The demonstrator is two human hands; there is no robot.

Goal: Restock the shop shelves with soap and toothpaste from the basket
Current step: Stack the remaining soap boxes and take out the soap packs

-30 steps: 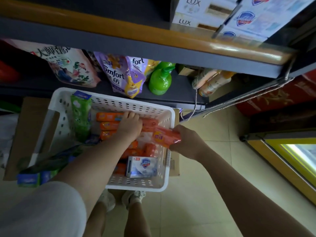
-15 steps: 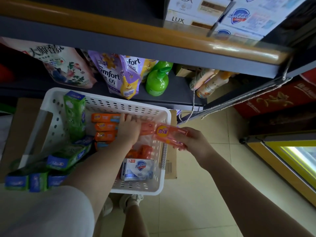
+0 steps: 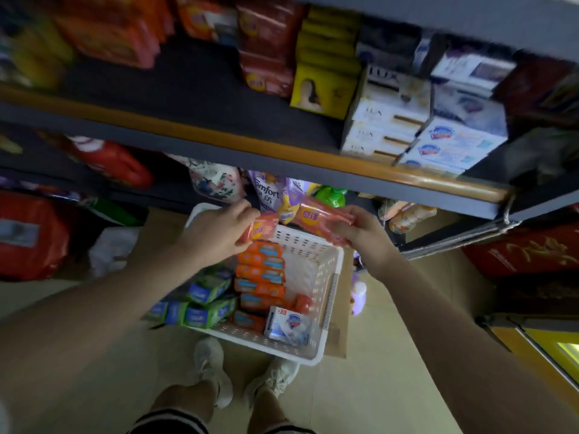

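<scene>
You hold two flat orange-red soap bars in shiny plastic wrap, one in each hand, both lifted above the far end of the white perforated plastic basket. The smaller soap bar sits in your left hand, with the fingers curled round its left end. The larger soap bar, which has a yellow round label, is pinched along its right edge by your right hand. The two bars are just beside each other but seem not to touch.

I judge these bars to be light and stiff inside, but the wrap looks slippery and the loose ends can crumple. So take hold across the firm middle of the bar, not at the sealed end, and do not squeeze strongly.

In the basket under your hands remain a row of orange rectangular toothpaste boxes, some green and blue boxes on the left side, and one white soap box with a blue shield mark at the near corner. Above and in front is the dark shelf with an orange wooden edge. On its right part stand stacked white soap cartons; the picture there is blurred, so I cannot read where the red bars belong.
</scene>
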